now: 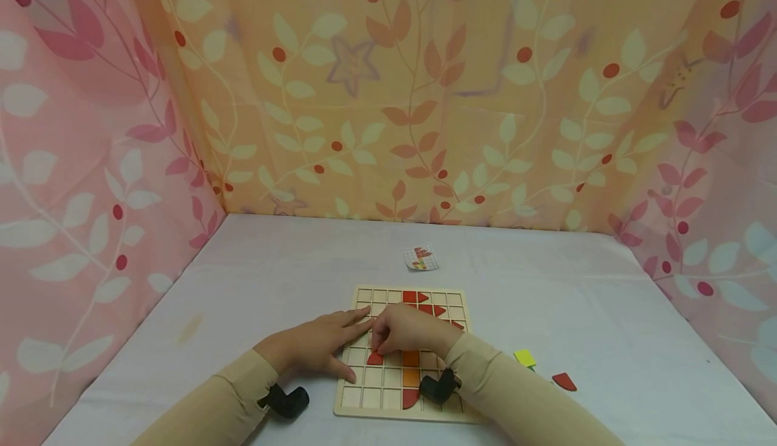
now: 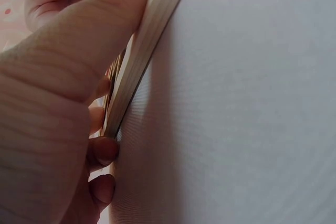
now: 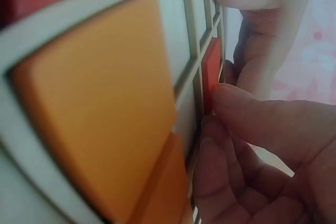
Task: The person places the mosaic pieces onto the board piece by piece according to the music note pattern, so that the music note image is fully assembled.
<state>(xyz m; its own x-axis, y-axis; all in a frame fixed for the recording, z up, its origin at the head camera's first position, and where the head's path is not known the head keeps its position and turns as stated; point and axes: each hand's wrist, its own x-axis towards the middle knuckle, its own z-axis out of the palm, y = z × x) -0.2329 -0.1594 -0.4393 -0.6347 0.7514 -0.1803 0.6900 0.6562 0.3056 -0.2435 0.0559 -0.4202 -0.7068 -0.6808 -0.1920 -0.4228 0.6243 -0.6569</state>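
Note:
A wooden grid board (image 1: 371, 397) lies on the table in front of the person. The left hand (image 1: 312, 343) rests along its left edge, fingers spread over the frame and thumb lower down. In the left wrist view, the thumb (image 2: 105, 19) overlaps the board's side. Over the middle of the board, the right hand (image 1: 409, 330) pinches a red piece with a curved edge (image 1: 375, 359) at a left-side cell. The right wrist view shows the thumb on that red piece (image 3: 211, 72), with curled fingers below. Orange squares (image 1: 411, 378) sit in cells right of it.
Red pieces (image 1: 409, 296) fill cells along the board's top, and a red quarter-round (image 1: 411, 399) sits near its bottom. A patterned card (image 1: 421, 257) lies behind the board. To the right are a yellow square (image 1: 525, 357) and a loose red piece (image 1: 564, 382). Floral curtains surround the table.

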